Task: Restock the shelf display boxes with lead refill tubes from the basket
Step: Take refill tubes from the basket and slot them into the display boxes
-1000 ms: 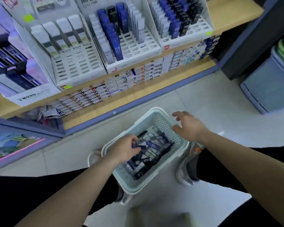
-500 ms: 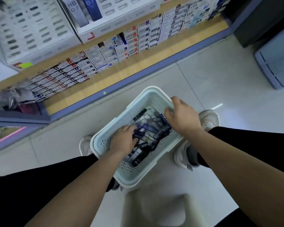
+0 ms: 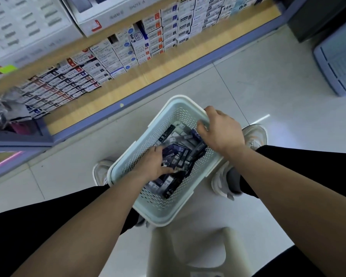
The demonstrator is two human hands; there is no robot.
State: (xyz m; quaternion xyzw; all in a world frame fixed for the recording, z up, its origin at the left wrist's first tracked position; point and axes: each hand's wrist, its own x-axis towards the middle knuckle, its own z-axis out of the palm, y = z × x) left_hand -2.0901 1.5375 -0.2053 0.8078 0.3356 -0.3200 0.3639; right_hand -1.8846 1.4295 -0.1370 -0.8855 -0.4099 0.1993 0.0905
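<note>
A pale green perforated basket [image 3: 142, 204] stands on the floor between my feet. Inside lies a heap of lead refill tubes [image 3: 180, 154], black, dark blue and clear, some marked HB. My left hand [image 3: 154, 164] is down in the heap, its fingers curled around several tubes. My right hand [image 3: 220, 130] grips the basket's far right rim, fingers hooked over the edge. White slotted display boxes [image 3: 24, 31] stand on the shelf at the top left, only their lower parts in view.
A wooden shelf [image 3: 140, 76] with a blue front edge runs diagonally above the basket, lined with rows of small refill packets [image 3: 116, 54]. A beige stool [image 3: 190, 250] sits under me. A grey-blue crate [image 3: 340, 56] stands at the right. Pale tiled floor lies around.
My head has tilted down, so the display boxes slid out of the top. My right hand went from hovering to gripping the basket rim. My left hand kept digging among the tubes.
</note>
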